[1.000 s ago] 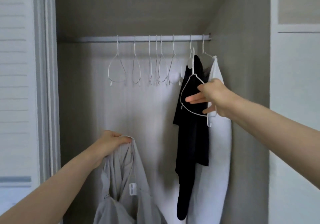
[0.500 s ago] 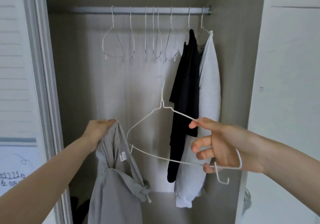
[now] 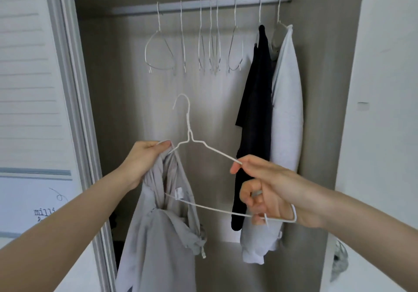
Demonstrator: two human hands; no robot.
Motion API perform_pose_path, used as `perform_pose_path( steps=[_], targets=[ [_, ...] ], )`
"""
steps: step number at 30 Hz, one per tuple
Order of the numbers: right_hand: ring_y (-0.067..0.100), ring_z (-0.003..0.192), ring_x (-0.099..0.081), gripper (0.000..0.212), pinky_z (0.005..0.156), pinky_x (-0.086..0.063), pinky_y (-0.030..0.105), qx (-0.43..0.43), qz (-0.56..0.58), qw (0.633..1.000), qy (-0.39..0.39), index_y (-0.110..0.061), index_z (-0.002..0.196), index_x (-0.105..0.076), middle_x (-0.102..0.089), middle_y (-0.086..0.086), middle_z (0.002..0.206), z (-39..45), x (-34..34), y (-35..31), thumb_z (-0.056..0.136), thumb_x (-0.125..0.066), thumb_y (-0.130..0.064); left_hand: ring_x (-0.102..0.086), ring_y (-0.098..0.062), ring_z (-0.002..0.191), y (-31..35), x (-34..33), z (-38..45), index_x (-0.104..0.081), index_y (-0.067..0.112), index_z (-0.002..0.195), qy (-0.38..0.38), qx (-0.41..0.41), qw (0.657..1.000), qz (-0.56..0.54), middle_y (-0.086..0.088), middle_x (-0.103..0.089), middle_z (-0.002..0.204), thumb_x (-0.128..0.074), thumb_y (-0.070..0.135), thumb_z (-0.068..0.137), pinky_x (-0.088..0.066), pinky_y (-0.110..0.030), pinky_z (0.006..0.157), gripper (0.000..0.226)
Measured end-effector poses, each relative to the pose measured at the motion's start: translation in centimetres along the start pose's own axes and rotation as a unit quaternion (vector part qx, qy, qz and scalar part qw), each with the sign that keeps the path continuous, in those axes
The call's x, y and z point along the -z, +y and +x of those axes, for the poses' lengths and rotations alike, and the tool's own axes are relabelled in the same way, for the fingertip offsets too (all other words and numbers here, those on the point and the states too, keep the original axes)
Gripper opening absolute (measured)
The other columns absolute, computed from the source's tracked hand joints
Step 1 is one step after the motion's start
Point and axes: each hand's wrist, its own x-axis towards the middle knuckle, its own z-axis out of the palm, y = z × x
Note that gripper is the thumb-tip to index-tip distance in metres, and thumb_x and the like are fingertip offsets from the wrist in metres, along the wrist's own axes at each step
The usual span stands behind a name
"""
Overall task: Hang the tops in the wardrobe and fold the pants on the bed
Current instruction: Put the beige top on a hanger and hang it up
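My left hand (image 3: pixel 144 160) grips the top of a light grey top (image 3: pixel 160 235), which hangs down in front of the open wardrobe. My right hand (image 3: pixel 267 190) holds a white wire hanger (image 3: pixel 203 147) by its right end, hook upward. The hanger's left end reaches into the grey top beside my left hand. On the rail (image 3: pixel 203 4) at the right hang a black top (image 3: pixel 255 110) and a white top (image 3: pixel 287 115).
Several empty white hangers (image 3: pixel 210 43) hang along the middle and left of the rail. A sliding louvred door (image 3: pixel 29 65) stands at the left, a white panel (image 3: pixel 389 88) at the right. Dark items lie on the wardrobe floor.
My right hand took the hanger off the rail and brought it down and left to the grey top. My left hand raised the top toward the hanger's left end.
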Motion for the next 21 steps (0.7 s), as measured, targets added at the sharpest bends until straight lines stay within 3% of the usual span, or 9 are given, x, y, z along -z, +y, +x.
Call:
perform_pose_path(
  steps=[4, 6, 8, 11, 14, 16, 18, 19, 21],
  targets=[
    [0.021, 0.05, -0.045, 0.019, 0.065, -0.052, 0.043, 0.06, -0.018, 0.998, 0.019, -0.019, 0.096, -0.053, -0.051, 0.013, 0.066, 2.2, -0.7, 3.1, 0.099, -0.047, -0.036, -0.072, -0.026, 0.081, 2.8, -1.5, -1.0, -0.079, 0.008, 0.086, -0.051, -0.029, 0.997, -0.058, -0.016, -0.075, 0.088, -0.063, 0.036, 0.093, -0.057, -0.029, 0.074, 0.033],
    [0.022, 0.052, -0.048, 0.023, 0.071, -0.056, 0.05, 0.127, -0.03, 0.991, 0.031, -0.018, 0.092, -0.051, -0.052, 0.012, 0.065, 2.5, -0.6, 4.3, 0.093, -0.053, -0.042, -0.068, -0.016, 0.079, 4.0, -0.9, -1.5, -0.076, 0.006, 0.084, -0.058, -0.132, 0.988, 0.063, -0.005, -0.072, 0.083, -0.057, 0.053, 0.091, -0.051, -0.026, 0.079, 0.051],
    [0.023, 0.054, -0.049, 0.035, 0.066, -0.055, 0.045, 0.192, -0.026, 0.981, 0.031, -0.017, 0.092, -0.05, -0.053, 0.013, 0.066, 2.5, -0.3, 4.9, 0.087, -0.059, -0.05, -0.056, -0.005, 0.092, 4.9, 0.7, -1.6, -0.075, 0.021, 0.085, -0.022, -0.258, 0.938, 0.231, 0.012, -0.06, 0.088, -0.05, 0.061, 0.088, -0.038, -0.025, 0.09, 0.048],
    [0.02, 0.057, -0.052, 0.037, 0.059, -0.051, 0.033, 0.236, -0.001, 0.972, 0.013, -0.016, 0.093, -0.053, -0.053, 0.013, 0.068, 2.4, 0.1, 5.3, 0.087, -0.061, -0.051, -0.051, -0.013, 0.103, 5.9, 2.4, -1.8, -0.068, 0.028, 0.102, -0.021, -0.289, 0.879, 0.378, 0.008, -0.059, 0.098, -0.041, 0.06, 0.092, -0.034, -0.037, 0.097, 0.043],
    [0.02, 0.068, -0.058, 0.021, 0.072, -0.057, 0.039, 0.229, -0.031, 0.972, 0.036, -0.016, 0.092, -0.054, -0.057, 0.01, 0.073, 2.7, -0.4, 5.3, 0.092, -0.057, -0.037, -0.052, -0.011, 0.078, 5.4, 2.3, -2.2, -0.058, 0.027, 0.078, -0.03, -0.288, 0.889, 0.356, 0.0, -0.056, 0.073, -0.042, 0.048, 0.09, -0.037, -0.045, 0.086, 0.029],
    [0.021, 0.078, -0.059, 0.008, 0.078, -0.053, 0.03, 0.286, -0.185, 0.923, 0.181, -0.023, 0.09, -0.051, -0.059, 0.003, 0.08, 3.2, -0.5, 5.0, 0.094, -0.057, -0.023, -0.051, -0.013, 0.075, 4.6, 2.0, -2.2, -0.058, 0.025, 0.073, 0.005, -0.264, 0.91, 0.319, -0.004, -0.056, 0.071, -0.046, 0.046, 0.089, -0.037, -0.05, 0.09, 0.029],
    [0.021, 0.088, -0.054, 0.026, 0.076, -0.045, 0.019, 0.348, -0.289, 0.826, 0.336, -0.03, 0.092, -0.045, -0.053, -0.002, 0.09, 3.0, -0.5, 4.7, 0.09, -0.058, -0.007, -0.054, -0.018, 0.078, 3.6, 1.3, -2.2, -0.061, 0.019, 0.072, 0.066, -0.248, 0.91, 0.326, -0.008, -0.058, 0.072, -0.051, 0.046, 0.093, -0.034, -0.047, 0.089, 0.036],
    [0.019, 0.088, -0.052, 0.029, 0.074, -0.043, 0.017, 0.392, -0.295, 0.795, 0.357, -0.032, 0.092, -0.043, -0.05, -0.003, 0.092, 2.7, -0.8, 4.5, 0.087, -0.055, -0.005, -0.055, -0.02, 0.081, 3.1, 1.0, -2.2, -0.062, 0.019, 0.073, 0.105, -0.247, 0.901, 0.341, -0.008, -0.059, 0.072, -0.053, 0.044, 0.096, -0.031, -0.043, 0.084, 0.036],
    [0.016, 0.079, -0.053, 0.023, 0.067, -0.041, 0.018, 0.432, -0.287, 0.802, 0.298, -0.032, 0.089, -0.046, -0.051, -0.008, 0.089, 2.8, -2.0, 5.0, 0.083, -0.049, -0.01, -0.054, -0.02, 0.082, 2.6, 0.1, -2.3, -0.062, 0.02, 0.071, 0.161, -0.243, 0.888, 0.354, -0.006, -0.059, 0.07, -0.054, 0.039, 0.097, -0.023, -0.037, 0.076, 0.034]
  ],
)
